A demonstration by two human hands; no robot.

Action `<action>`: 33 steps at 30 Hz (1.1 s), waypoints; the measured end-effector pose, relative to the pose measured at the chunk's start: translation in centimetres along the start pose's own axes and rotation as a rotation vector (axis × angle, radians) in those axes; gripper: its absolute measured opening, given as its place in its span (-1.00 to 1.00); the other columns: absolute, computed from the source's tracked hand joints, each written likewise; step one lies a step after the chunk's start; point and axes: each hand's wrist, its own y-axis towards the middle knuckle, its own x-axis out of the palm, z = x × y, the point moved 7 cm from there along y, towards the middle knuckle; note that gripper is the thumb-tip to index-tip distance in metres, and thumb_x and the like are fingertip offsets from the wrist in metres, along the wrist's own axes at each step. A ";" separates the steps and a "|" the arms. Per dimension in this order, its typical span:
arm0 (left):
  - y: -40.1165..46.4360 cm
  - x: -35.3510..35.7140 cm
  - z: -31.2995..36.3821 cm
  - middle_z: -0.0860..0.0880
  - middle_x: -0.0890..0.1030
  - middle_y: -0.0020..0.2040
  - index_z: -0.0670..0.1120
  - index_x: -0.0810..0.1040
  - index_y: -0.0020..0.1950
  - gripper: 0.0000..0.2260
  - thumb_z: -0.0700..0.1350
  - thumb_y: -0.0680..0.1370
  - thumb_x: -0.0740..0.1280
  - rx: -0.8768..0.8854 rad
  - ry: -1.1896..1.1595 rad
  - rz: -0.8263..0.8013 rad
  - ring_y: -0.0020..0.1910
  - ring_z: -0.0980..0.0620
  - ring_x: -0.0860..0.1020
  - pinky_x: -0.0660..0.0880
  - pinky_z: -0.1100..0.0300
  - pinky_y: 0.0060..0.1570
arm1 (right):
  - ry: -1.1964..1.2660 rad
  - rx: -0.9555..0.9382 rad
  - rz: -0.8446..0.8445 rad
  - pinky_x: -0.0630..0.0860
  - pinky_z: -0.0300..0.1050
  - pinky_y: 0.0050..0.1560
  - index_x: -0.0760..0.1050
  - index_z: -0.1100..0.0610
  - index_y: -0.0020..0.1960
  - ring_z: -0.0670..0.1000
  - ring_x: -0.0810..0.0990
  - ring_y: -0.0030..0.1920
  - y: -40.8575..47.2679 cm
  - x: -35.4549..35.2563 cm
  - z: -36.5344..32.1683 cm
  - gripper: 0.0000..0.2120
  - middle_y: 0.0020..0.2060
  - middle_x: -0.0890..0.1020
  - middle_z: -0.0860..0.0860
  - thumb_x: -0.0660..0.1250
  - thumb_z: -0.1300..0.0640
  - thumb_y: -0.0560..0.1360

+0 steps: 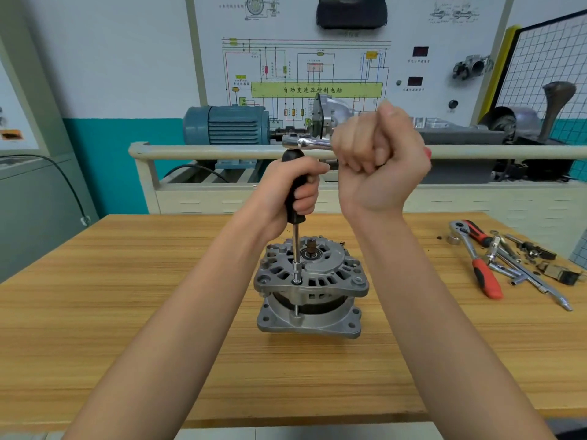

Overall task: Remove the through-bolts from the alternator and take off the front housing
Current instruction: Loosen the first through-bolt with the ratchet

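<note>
Fists [293, 188] [379, 154] around driver [295, 198], ratchet [306, 141].

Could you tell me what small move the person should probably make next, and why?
Probably swing the chrome ratchet with the right hand while the left hand steadies the black-handled driver: its socket sits on a through-bolt of the grey alternator.

automotive training workshop | wiring-diagram board [317, 71] | blue motor [225, 124] | ratchets [476, 258] on workbench [127, 281]

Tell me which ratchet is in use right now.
The ratchet held up by the right hand, seated atop the black-handled driver gripped by the left hand. The two red-handled ratchets lie untouched on the table.
</note>
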 end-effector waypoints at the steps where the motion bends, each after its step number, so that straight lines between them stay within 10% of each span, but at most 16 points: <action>1: -0.1 0.0 0.1 0.05 0.23 -0.58 -0.07 0.29 -0.43 -0.71 -0.21 0.44 0.31 -0.008 -0.011 -0.048 -0.61 0.10 0.18 0.15 0.27 -0.55 | 0.086 0.069 0.022 0.09 -0.18 -0.48 0.27 0.04 -0.65 -0.07 0.10 -0.61 0.4 -0.6 0.3 -0.49 -0.70 0.22 -0.08 0.10 0.29 0.46; 8: -0.1 -0.1 -0.2 0.07 0.16 -0.64 -0.03 0.23 -0.50 -0.58 -0.20 0.55 0.25 -0.067 0.023 0.018 -0.69 0.13 0.09 0.05 0.35 -0.63 | 0.373 0.248 0.237 0.10 -0.25 -0.56 0.19 0.09 -0.66 -0.04 0.02 -0.60 1.2 -3.0 2.0 -0.54 -0.72 0.17 -0.04 0.10 0.23 0.41; 19: -0.8 -0.4 0.6 0.07 0.26 -0.60 -0.06 0.25 -0.37 -0.70 -0.31 0.49 0.23 0.073 0.201 0.432 -0.63 0.14 0.18 0.11 0.36 -0.61 | -0.345 -0.261 -0.019 0.15 -0.17 -0.41 0.25 0.01 -0.47 -0.07 0.20 -0.56 -2.4 2.5 -1.0 -0.67 -0.58 0.30 -0.11 0.22 0.24 0.41; 33: -0.9 0.3 0.1 0.08 0.19 -0.60 -0.02 0.27 -0.48 -0.58 -0.27 0.48 0.37 0.007 0.096 -0.057 -0.65 0.13 0.13 0.09 0.30 -0.59 | 0.490 0.279 0.266 0.06 -0.27 -0.54 0.18 0.10 -0.66 -0.04 -0.02 -0.58 1.0 -2.9 1.9 -0.53 -0.73 0.16 -0.04 0.10 0.21 0.42</action>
